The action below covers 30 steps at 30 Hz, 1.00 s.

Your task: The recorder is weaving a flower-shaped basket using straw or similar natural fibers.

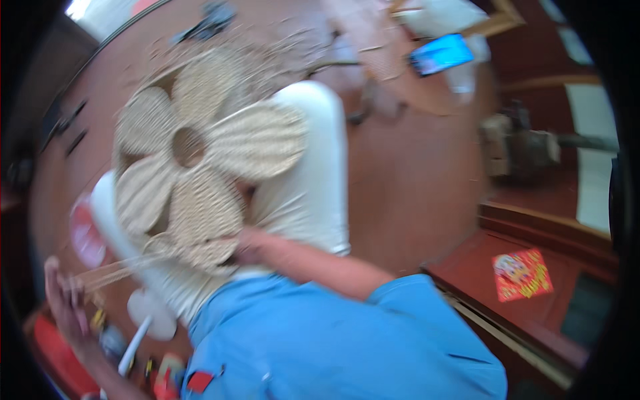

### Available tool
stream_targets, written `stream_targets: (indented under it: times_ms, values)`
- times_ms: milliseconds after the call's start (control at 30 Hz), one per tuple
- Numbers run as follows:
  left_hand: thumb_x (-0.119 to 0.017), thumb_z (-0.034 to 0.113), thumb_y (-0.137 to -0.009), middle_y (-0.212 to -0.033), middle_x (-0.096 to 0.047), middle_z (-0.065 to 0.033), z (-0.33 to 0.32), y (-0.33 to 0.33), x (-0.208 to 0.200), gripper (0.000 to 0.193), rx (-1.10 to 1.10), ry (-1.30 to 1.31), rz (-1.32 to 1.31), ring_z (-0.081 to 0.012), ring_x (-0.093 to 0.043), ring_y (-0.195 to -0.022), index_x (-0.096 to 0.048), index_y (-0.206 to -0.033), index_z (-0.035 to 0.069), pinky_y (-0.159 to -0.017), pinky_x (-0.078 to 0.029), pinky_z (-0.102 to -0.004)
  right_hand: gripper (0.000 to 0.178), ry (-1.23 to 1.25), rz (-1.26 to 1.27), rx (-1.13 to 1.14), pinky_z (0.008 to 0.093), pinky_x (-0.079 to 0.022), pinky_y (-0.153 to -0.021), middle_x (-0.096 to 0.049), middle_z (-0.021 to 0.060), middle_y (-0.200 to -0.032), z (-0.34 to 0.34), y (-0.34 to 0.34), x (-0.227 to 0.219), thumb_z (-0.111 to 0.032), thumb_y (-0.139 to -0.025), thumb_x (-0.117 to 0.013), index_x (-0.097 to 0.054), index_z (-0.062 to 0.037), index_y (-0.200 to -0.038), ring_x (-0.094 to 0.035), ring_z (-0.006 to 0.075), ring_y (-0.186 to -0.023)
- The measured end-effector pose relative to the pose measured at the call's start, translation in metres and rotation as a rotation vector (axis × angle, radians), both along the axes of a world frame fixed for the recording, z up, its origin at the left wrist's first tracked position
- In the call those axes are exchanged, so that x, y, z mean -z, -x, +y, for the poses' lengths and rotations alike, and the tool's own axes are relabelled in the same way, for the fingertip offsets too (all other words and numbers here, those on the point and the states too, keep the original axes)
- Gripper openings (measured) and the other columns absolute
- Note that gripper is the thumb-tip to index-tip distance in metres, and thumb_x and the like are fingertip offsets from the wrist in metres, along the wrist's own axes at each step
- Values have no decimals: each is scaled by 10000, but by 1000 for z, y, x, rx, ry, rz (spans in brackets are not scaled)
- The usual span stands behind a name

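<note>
Head view: thighs [319, 153] apparently brace the woven flower [205, 207] at eleven o'clock; right hand [248, 245] touches its five-o'clock edge, left hand [67, 301] meets taut strands [115, 272] at eight; whether either's fingers clamp, one cannot tell.

The woven flower [205, 207] looks like matt, rough, ridged straw. The blue shirt [333, 340] and white trousers [323, 160] are matt cloth; the phone screen [445, 55] is glossy, the reddish floor [407, 180] smooth.

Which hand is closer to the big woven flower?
The right hand. It is at the bottom edge of the woven flower, partly hidden. The left hand is farther away, out past the flower's lower left.
</note>
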<state>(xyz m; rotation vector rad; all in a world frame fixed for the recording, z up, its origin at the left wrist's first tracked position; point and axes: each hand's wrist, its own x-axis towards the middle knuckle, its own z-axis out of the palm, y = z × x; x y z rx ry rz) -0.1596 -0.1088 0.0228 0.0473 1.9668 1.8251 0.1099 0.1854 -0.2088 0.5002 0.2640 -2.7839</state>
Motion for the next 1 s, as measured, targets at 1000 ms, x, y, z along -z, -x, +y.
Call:
stream_targets:
  times_ms: [1000]
  values:
    - [-696,115,-1090,-859,-686,-121,103,-113,38,121,743,549,365,-217,-679,-776,-727,-1099,-1,-737,-534,-330,613,-309,136,62,389,-641,-1118,-706,161,-1493,14,9,-23,-174,-1025,-821,-598,6,-1566,-749,258,-1275]
